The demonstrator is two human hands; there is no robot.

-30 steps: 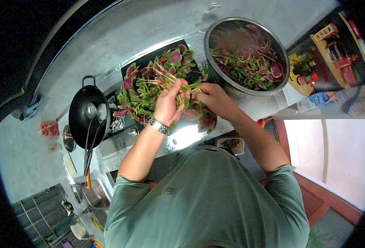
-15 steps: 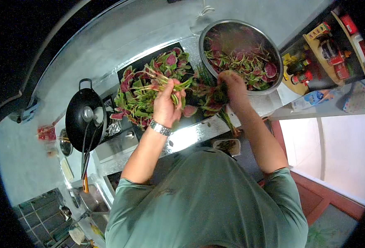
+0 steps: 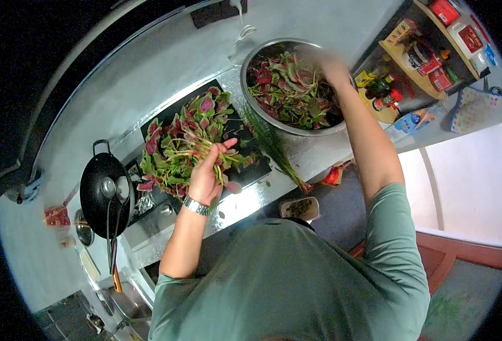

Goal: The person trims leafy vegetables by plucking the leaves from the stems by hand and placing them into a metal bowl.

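Observation:
My left hand (image 3: 206, 179), with a metal-banded watch at the wrist, is closed around the stems of a bunch of red amaranth (image 3: 197, 150). More amaranth leaves (image 3: 205, 108) with purple-red centres spread over the black cooktop (image 3: 251, 170) beyond and beside it. To the right, a large steel bowl (image 3: 288, 129) is heaped with amaranth (image 3: 288, 85). My right hand (image 3: 331, 69) is over the bowl's far right side, its fingers smeared by motion. A bundle of thin green stalks (image 3: 271, 145) lies on the counter between cooktop and bowl.
A black wok (image 3: 100, 193) with ladles in it stands at the left. Shelves (image 3: 410, 62) with bottles and packets rise at the right. Below the counter edge sits a small container (image 3: 300, 209) with dark scraps. A sink (image 3: 134, 301) is at the lower left.
My right hand has moved from the bowl's near left edge, where it was at some leaves, to above its far right side. More leaves top the bowl. My left hand keeps its bunch.

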